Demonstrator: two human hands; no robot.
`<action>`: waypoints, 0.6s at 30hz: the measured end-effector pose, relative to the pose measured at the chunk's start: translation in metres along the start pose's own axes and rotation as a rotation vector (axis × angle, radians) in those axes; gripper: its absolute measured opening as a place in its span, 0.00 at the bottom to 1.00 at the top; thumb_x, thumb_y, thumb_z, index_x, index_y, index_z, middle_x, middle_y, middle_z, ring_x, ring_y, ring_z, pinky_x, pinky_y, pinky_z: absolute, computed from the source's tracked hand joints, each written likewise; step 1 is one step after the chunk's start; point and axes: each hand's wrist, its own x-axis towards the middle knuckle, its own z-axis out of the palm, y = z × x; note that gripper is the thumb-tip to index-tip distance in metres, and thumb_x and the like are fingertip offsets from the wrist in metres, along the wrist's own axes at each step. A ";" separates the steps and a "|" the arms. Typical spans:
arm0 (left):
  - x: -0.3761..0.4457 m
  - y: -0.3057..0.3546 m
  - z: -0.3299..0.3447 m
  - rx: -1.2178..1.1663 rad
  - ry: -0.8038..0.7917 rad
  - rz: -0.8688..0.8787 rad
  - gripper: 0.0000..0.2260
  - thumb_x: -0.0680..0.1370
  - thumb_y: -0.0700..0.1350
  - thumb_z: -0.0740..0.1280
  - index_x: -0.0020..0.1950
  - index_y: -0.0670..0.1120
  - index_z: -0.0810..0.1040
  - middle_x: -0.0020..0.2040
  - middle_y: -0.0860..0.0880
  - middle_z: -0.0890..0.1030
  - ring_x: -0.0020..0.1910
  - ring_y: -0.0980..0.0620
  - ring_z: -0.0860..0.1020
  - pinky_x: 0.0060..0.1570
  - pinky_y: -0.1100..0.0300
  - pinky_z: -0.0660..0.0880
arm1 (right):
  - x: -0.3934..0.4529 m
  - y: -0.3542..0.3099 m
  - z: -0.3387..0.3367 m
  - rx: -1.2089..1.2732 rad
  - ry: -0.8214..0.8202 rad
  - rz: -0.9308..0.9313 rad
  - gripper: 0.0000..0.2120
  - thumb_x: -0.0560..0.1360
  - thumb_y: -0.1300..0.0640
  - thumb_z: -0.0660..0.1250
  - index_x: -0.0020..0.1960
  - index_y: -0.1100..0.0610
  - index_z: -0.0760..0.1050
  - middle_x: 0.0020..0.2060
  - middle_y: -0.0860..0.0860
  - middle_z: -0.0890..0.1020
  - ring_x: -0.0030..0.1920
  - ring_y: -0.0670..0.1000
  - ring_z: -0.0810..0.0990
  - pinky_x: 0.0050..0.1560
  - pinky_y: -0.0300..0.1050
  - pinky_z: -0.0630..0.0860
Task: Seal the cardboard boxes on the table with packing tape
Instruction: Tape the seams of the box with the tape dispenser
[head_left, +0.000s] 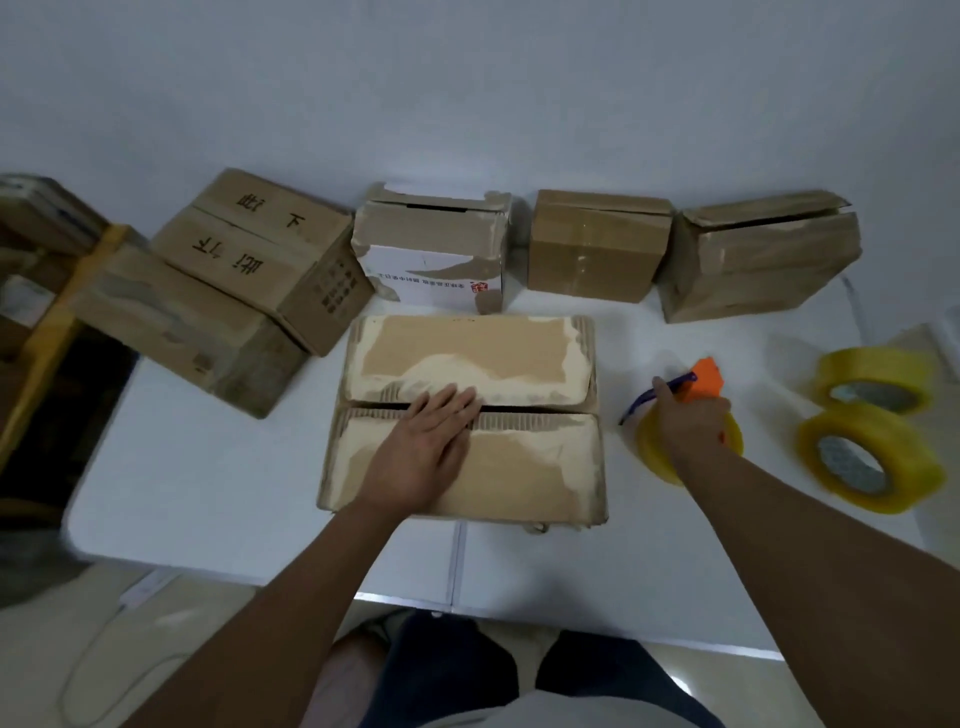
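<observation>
Under the flat, straight-fingered left hand (434, 436) the worn cardboard box (462, 415) looks light and soft-flapped (press beside its seam), while the right hand (691, 415) grips the tape dispenser (685, 415).

— What sits on the white table (208, 493)?
— A big cardboard box (467, 415) near the front, five more boxes (597, 244) along the back, a tape dispenser (685, 415), two tape rolls (872, 457) at right.

Head-worn camera looks steeply down, close over the table (208, 499).
</observation>
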 end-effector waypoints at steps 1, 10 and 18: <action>0.000 0.001 0.000 0.009 0.002 0.004 0.20 0.83 0.48 0.55 0.73 0.45 0.73 0.73 0.48 0.73 0.75 0.48 0.67 0.75 0.50 0.60 | -0.002 -0.004 0.004 -0.015 -0.001 0.040 0.41 0.71 0.43 0.73 0.73 0.61 0.57 0.66 0.61 0.71 0.64 0.64 0.72 0.62 0.57 0.68; -0.002 0.005 0.000 0.018 0.013 -0.007 0.20 0.83 0.47 0.56 0.73 0.44 0.73 0.73 0.48 0.72 0.75 0.48 0.66 0.75 0.51 0.59 | 0.001 0.007 0.001 0.103 0.037 0.074 0.27 0.81 0.44 0.59 0.74 0.59 0.63 0.62 0.55 0.72 0.66 0.58 0.71 0.67 0.53 0.65; -0.002 0.002 -0.001 0.005 0.002 0.007 0.20 0.83 0.48 0.54 0.73 0.45 0.72 0.74 0.49 0.71 0.76 0.50 0.65 0.75 0.51 0.59 | -0.012 0.015 -0.021 -0.069 -0.023 -0.150 0.22 0.79 0.51 0.65 0.63 0.68 0.69 0.52 0.66 0.79 0.55 0.66 0.78 0.54 0.57 0.73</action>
